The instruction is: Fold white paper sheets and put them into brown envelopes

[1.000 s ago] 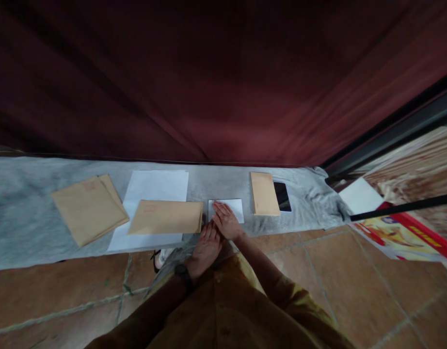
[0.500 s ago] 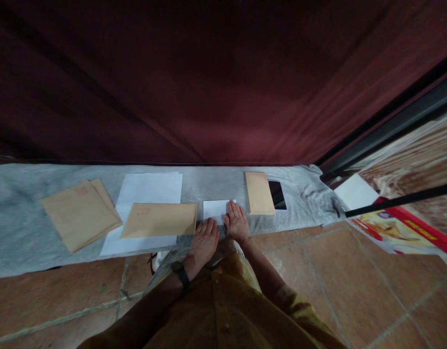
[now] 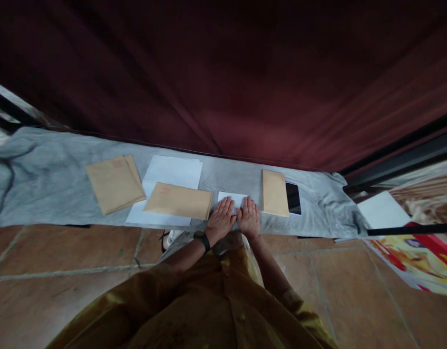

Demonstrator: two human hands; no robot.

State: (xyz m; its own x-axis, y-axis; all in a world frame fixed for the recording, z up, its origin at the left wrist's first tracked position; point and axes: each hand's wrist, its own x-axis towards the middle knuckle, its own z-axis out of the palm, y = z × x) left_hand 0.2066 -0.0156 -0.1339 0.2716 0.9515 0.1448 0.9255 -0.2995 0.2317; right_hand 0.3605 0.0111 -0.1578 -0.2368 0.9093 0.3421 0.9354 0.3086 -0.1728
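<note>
My left hand [image 3: 219, 219] and my right hand [image 3: 248, 217] lie flat side by side, fingers stretched out, on a small white folded paper [image 3: 231, 197] on a grey cloth [image 3: 56, 189]. A black watch sits on my left wrist. A brown envelope [image 3: 178, 201] lies just left of my left hand, on top of white sheets [image 3: 172, 172]. A narrow brown envelope [image 3: 274, 192] lies just right of my right hand, with a dark phone [image 3: 293, 198] beside it.
Two stacked brown envelopes [image 3: 113, 183] lie farther left on the cloth. A dark red curtain [image 3: 223, 82] hangs behind. A white sheet [image 3: 381, 209], a black rod [image 3: 408, 229] and a colourful poster [image 3: 420, 259] are at the right on the tiled floor [image 3: 63, 261].
My left hand has moved up onto the white paper beside my right hand. Both hands now press flat on it. The view has shifted and tilted.
</note>
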